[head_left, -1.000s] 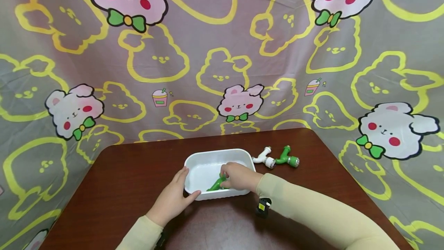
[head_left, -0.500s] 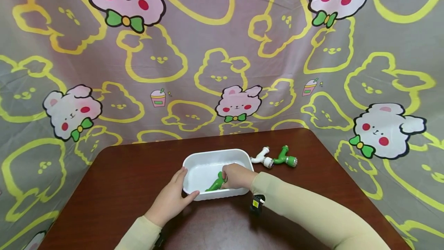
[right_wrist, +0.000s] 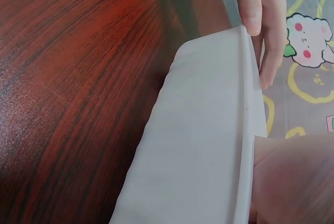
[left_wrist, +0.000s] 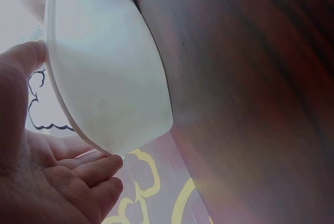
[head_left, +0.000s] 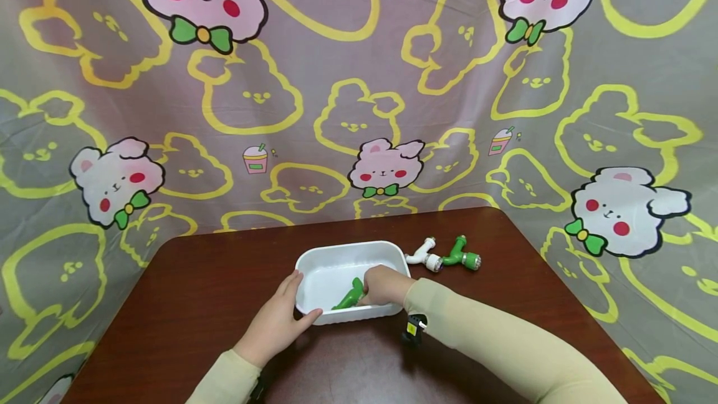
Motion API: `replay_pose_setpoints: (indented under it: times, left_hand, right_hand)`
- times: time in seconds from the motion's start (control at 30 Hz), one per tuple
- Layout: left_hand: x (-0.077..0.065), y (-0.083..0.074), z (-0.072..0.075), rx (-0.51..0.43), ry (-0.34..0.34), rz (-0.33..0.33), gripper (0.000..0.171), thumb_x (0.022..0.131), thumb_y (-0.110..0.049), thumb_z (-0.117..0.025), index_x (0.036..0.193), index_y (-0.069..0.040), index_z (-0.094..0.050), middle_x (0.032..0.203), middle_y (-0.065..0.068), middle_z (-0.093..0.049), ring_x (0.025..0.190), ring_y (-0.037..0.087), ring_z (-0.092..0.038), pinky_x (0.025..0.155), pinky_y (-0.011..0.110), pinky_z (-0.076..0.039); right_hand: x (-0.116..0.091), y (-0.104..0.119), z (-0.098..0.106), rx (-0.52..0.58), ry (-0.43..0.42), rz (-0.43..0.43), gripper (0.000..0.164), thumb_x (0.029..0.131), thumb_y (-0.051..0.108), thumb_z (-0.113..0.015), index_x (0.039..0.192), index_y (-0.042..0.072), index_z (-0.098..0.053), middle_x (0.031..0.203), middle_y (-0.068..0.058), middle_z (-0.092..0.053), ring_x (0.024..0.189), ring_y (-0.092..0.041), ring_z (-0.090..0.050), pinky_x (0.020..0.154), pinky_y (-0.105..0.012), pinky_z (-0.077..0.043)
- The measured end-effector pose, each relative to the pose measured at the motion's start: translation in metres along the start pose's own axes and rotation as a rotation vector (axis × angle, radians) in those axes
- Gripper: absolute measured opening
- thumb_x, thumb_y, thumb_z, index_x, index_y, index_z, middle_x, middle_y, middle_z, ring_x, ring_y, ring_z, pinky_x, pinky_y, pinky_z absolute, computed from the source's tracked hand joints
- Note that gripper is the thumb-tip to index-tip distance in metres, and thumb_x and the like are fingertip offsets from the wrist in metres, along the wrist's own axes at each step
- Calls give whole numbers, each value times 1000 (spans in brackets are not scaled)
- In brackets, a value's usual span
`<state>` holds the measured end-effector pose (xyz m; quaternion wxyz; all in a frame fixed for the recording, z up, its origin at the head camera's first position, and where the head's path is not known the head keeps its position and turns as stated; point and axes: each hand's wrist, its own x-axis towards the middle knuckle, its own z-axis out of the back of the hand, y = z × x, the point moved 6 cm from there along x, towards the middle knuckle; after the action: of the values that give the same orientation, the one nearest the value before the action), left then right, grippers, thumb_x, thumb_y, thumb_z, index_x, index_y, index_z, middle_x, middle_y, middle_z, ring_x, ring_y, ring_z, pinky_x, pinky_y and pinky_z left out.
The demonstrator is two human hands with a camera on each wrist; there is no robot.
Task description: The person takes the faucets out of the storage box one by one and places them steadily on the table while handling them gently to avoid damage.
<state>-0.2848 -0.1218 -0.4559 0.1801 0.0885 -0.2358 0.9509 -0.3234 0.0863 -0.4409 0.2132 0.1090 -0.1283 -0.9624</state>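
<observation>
A white plastic tray [head_left: 314,315] with rounded corners stands on the table. My left hand [head_left: 275,324] lies at its left front corner, fingers along the left end and thumb at the front rim. In the left wrist view, the left thumb and fingertips touch the tray's rim [left_wrist: 62,104]. My right hand [head_left: 384,285] reaches into the tray with curled fingers, holding the right end of a green faucet [head_left: 351,295]. The hand hides that end of the faucet, and its fingertips are mostly hidden. In the right wrist view, the tray wall [right_wrist: 193,130] blocks the faucet.
Right of the tray lie a white faucet [head_left: 422,254] and a second green faucet [head_left: 461,254] with a chrome-trimmed knob. They rest on a dark red-brown wooden table [head_left: 224,273]. A patterned cloth [head_left: 336,55] hangs behind and around the table.
My right hand has shifted slightly right and lower on the green faucet, leaving more of its left part visible. The left hand stays at the tray's corner. The head view has shifted slightly.
</observation>
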Motion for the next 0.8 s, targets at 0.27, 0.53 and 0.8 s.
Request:
replay_pose_setpoints:
  times: [0.27,0.53,0.8]
  left_hand:
    - [-1,0,0,-1,-13,3,86,89,-43,-80,147,10,-46,154,29,-46,131,41,-59,102,51,-54]
    - [-1,0,0,1,-16,3,86,89,-44,-80,148,10,-46,154,29,-46,133,41,-58,103,51,-53]
    - [0,1,-1,-3,5,8,86,90,-43,-79,148,9,-46,155,28,-46,134,41,-57,105,51,-52]
  right_hand:
    - [-2,2,0,25,0,-8,30,82,29,-84,63,13,-67,62,5,-57,64,-11,-50,69,-27,-48]
    - [1,0,-2,-1,-16,8,27,81,25,-81,62,13,-67,58,6,-52,61,-10,-46,64,-26,-45]
    - [4,-8,-3,13,-67,-1,21,77,20,-78,63,14,-65,61,5,-56,62,-11,-48,64,-28,-47]
